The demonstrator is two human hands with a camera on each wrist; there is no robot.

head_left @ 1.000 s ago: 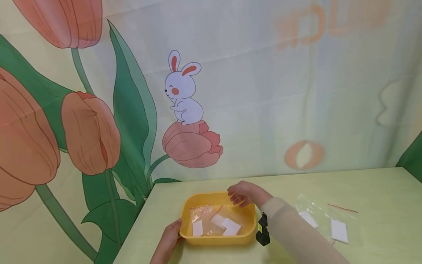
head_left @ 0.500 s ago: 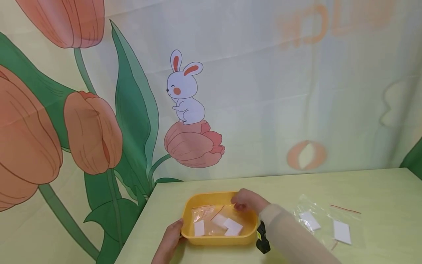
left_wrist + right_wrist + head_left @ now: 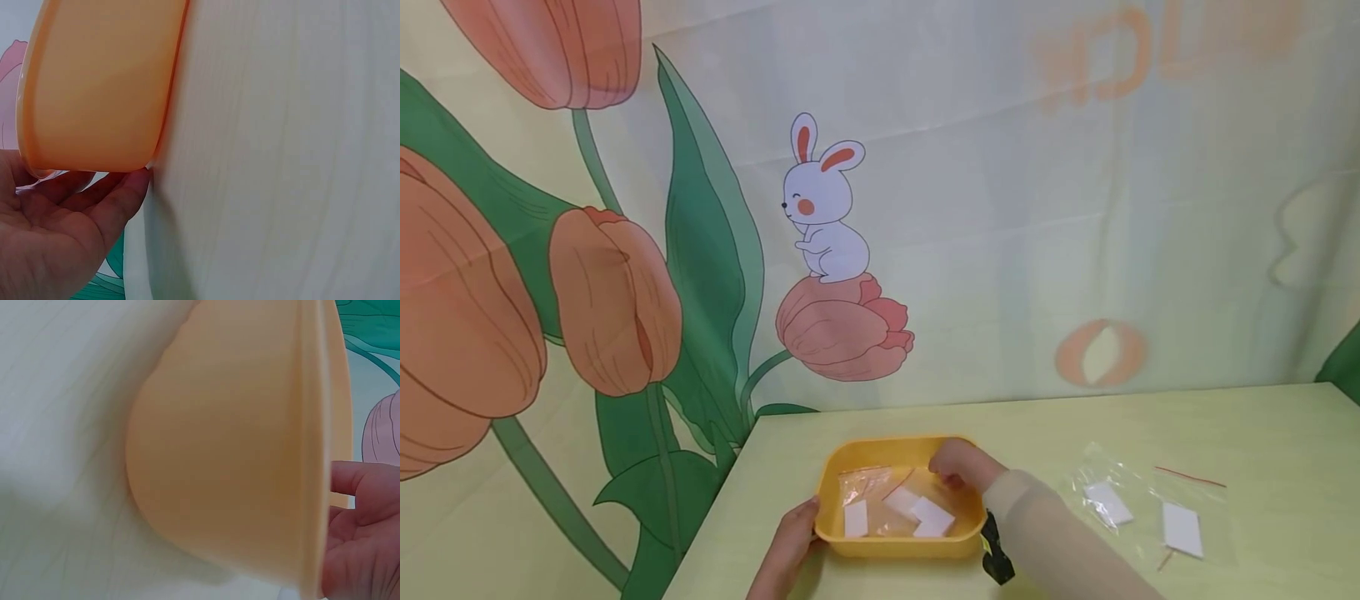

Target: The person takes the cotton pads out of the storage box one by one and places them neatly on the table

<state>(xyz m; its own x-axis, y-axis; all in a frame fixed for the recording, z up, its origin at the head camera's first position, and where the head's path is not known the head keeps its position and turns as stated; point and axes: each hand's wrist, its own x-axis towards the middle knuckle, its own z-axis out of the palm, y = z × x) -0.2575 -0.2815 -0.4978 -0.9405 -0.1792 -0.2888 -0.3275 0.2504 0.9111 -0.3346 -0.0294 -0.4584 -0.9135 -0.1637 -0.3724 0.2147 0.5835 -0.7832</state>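
A yellow plastic basket (image 3: 891, 547) stands on the table. My left hand (image 3: 792, 533) grips its left side, and the left wrist view shows the fingers (image 3: 122, 199) against the outer wall with the thumb up by the rim. My right hand (image 3: 962, 464) is in the basket's back right part, its fingers bent downward. In the right wrist view the rim hides the fingertips, so what they touch cannot be told. Inside the basket lie clear zip bags (image 3: 863, 483) and several white rectangular pieces (image 3: 934, 517); they are apart from my right hand.
Right of the basket, two clear zip bags lie on the table, each with a white card, the nearer-left card (image 3: 1108, 503) and the right card (image 3: 1182, 529). A printed cloth (image 3: 1000, 208) with tulips and a rabbit hangs behind the table (image 3: 1285, 467).
My right hand has lowered from above the basket's back rim down into it, its fingers bending more. My left hand keeps its hold. The view has shifted slightly.
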